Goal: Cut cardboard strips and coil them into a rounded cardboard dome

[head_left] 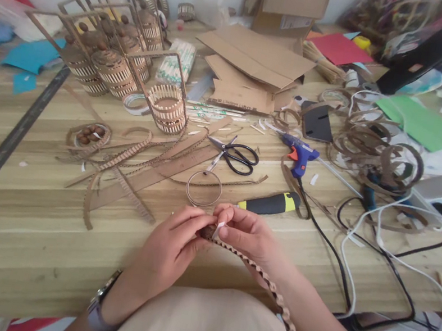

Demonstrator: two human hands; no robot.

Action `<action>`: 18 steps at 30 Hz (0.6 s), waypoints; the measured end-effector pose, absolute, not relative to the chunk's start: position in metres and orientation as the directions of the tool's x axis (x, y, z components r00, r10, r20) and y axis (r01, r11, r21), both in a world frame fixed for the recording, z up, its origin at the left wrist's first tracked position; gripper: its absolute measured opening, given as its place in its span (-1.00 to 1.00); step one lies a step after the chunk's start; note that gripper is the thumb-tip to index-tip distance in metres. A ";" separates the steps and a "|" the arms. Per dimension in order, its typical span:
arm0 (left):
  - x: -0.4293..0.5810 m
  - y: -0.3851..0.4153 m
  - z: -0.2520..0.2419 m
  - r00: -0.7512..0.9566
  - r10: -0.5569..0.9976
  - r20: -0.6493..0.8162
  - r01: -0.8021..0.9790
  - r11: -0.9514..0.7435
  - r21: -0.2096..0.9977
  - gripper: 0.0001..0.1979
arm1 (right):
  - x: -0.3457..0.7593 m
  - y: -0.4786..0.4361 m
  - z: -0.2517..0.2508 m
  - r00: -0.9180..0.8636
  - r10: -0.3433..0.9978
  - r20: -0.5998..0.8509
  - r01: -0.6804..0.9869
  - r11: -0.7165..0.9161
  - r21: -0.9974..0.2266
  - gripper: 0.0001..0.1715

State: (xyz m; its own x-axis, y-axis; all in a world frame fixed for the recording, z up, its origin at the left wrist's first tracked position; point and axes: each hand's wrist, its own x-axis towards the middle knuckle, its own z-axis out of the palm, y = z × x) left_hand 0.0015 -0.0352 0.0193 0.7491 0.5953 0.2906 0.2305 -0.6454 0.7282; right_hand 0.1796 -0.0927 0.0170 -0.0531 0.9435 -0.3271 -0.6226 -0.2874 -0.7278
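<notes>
Both hands meet above the table's front edge. My left hand [172, 245] is closed round a small dark brown piece [206, 232], whose kind is mostly hidden by the fingers. My right hand [249, 236] pinches a small white strip [219, 228] against that piece. From between the hands a long wavy-edged cardboard strip [261, 275] runs down to the right, over the lap. Just beyond the fingertips lies a thin ring [204, 188]. A black and yellow handle [269, 203] rests beside it, near my right hand.
Black-handled scissors [239, 157] and a blue glue gun [300, 155] lie mid-table, the gun's cord trailing right. Cardboard strips [150, 176] spread at left, near a bowl of brown balls [91, 136]. Slatted baskets [167, 107] with tall handles stand behind. Cardboard coils [377, 153] and cables crowd the right.
</notes>
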 end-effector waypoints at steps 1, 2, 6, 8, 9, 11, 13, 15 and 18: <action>0.001 -0.035 0.020 0.749 0.595 0.291 0.232 -0.647 0.727 -0.71 | 0.179 -0.093 0.017 -0.053 0.945 -0.324 -0.621 -0.286 -0.730 -0.73; 0.001 -0.035 0.020 0.749 0.594 0.293 0.232 -0.650 0.724 -0.72 | 0.179 -0.092 0.017 -0.050 0.946 -0.319 -0.619 -0.280 -0.734 -0.72; 0.002 -0.035 0.020 0.751 0.586 0.303 0.231 -0.663 0.712 -0.72 | 0.178 -0.093 0.019 -0.025 0.955 -0.295 -0.597 -0.251 -0.762 -0.71; 0.002 -0.035 0.020 0.753 0.582 0.306 0.226 -0.666 0.710 -0.72 | 0.177 -0.094 0.020 -0.016 0.959 -0.284 -0.574 -0.241 -0.782 -0.71; 0.001 -0.035 0.020 0.754 0.581 0.308 0.224 -0.667 0.710 -0.72 | 0.177 -0.095 0.021 -0.009 0.960 -0.279 -0.563 -0.236 -0.792 -0.71; 0.001 -0.035 0.020 0.754 0.579 0.311 0.220 -0.669 0.710 -0.73 | 0.176 -0.095 0.022 0.007 0.962 -0.271 -0.543 -0.224 -0.809 -0.70; 0.001 -0.036 0.020 0.753 0.579 0.313 0.222 -0.671 0.708 -0.73 | 0.176 -0.096 0.024 0.019 0.963 -0.267 -0.525 -0.218 -0.823 -0.69; 0.000 -0.036 0.020 0.752 0.578 0.317 0.224 -0.676 0.702 -0.73 | 0.175 -0.096 0.024 0.024 0.966 -0.259 -0.507 -0.212 -0.836 -0.68; 0.000 -0.038 0.021 0.752 0.574 0.324 0.225 -0.686 0.692 -0.72 | 0.174 -0.097 0.025 0.028 0.972 -0.232 -0.480 -0.191 -0.856 -0.69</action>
